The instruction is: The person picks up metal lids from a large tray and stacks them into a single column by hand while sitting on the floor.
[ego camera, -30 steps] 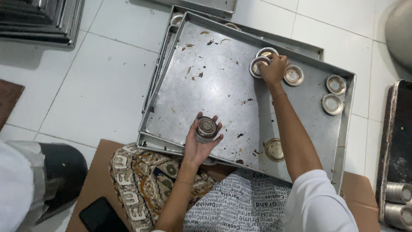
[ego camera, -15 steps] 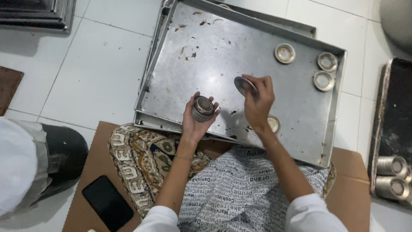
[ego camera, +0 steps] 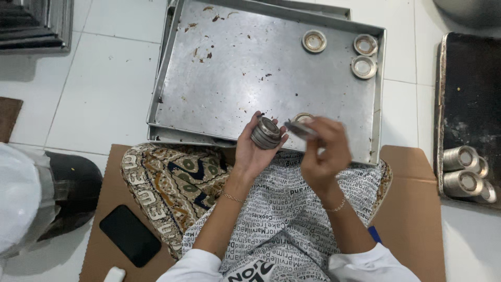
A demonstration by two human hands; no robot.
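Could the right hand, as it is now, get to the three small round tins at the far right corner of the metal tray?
Probably yes: the tray surface between the right hand and the three tins lies bare, nothing standing in between. But that hand already pinches a small tin, so its grip is occupied.

There is one view only, from a camera worn on the person's head, looking almost straight down. It sits close above the lap, so sleeves and forearms rise from the bottom edge and the left hand [ego camera: 255,149] and right hand [ego camera: 324,149] meet near the middle. The big metal baking tray [ego camera: 235,68] fills the upper centre, on the floor ahead of the knees. Left of the tray lie white floor tiles [ego camera: 99,94]; right of it a dark tray [ego camera: 469,104] is cut by the frame edge (the view reaches no farther). Below the tray is flattened cardboard [ego camera: 412,209].
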